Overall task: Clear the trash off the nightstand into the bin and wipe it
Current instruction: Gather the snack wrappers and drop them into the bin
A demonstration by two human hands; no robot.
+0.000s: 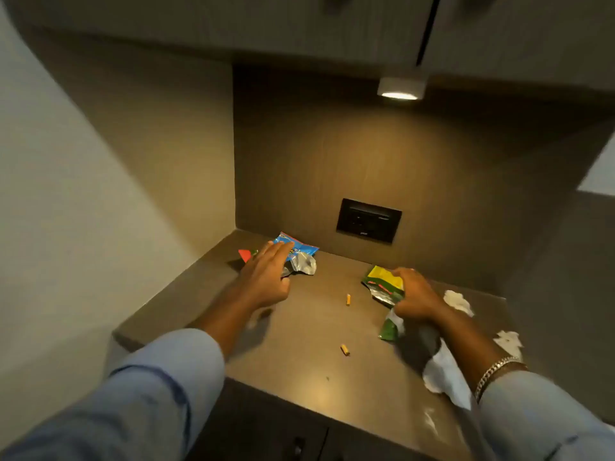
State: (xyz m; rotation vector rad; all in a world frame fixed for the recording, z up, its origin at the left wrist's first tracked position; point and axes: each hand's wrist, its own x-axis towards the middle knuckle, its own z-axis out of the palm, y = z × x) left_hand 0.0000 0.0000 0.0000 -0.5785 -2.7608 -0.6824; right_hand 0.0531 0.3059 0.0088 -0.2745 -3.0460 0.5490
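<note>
Both hands on wrappers at the nightstand (309,331)
Left hand (266,277) spread flat over blue wrapper (299,252); right hand (416,294) clenches green-yellow wrapper (382,282); 2 butts (348,299) between, under a lit alcove.

both arms reach forward in blue sleeves. the left hand (266,274) is flat, palm down, with the fingers stretched out and together. the right hand (416,294) is curled closed in a grip, and a metal bracelet (496,371) sits on its wrist.

A black wall socket (368,220) sits at centre frame — above it, upper right, a small lit lamp (401,88) under the cabinet (266,24).
</note>
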